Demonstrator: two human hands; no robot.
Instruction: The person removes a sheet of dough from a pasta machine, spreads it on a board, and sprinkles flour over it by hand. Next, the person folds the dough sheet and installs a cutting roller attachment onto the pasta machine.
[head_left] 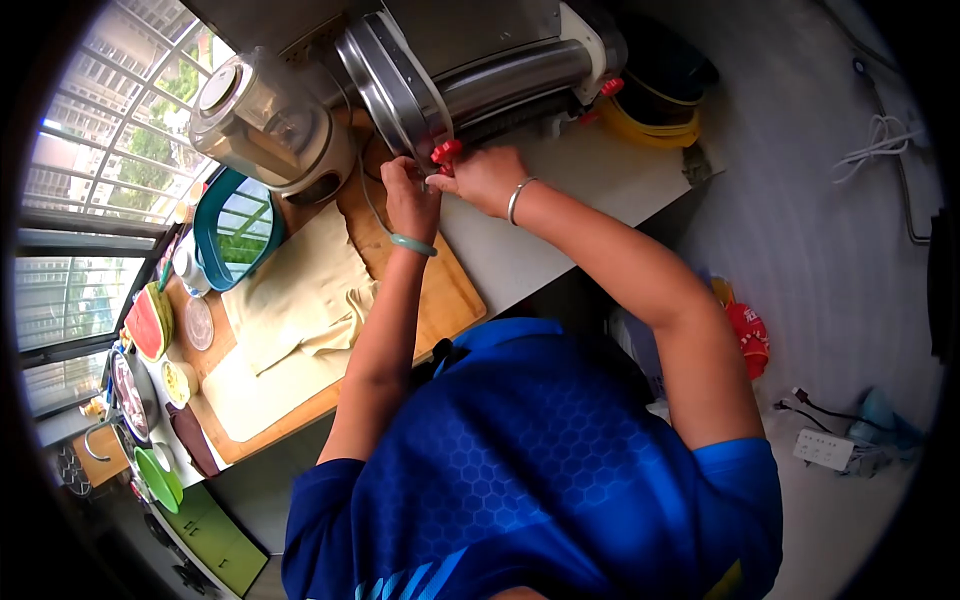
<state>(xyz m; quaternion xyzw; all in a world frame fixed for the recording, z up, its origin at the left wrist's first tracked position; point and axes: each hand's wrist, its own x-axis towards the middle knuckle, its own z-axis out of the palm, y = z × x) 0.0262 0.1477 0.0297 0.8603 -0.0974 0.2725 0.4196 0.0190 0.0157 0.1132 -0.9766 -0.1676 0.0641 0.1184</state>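
Observation:
A steel dough roller machine [515, 80] stands at the back of the counter, with a red knob [446, 152] on its near left corner. My right hand [487, 178] is closed at this knob, its thumb pointing left. Just left of it, my left hand [408, 205] is held up against the machine's lower edge with its fingers bent together. What those fingers hold, if anything, is hidden. Folded sheets of pale dough [300, 290] lie on the wooden board [455, 290] to the left of my left forearm.
A food processor [265, 130] with a cord stands left of the machine. Beside the window are a teal-rimmed basin [205, 235], a cut watermelon [150, 322], a small bowl of yellow food [180, 383] and a green bowl [157, 480]. A yellow container [660, 130] sits right of the machine.

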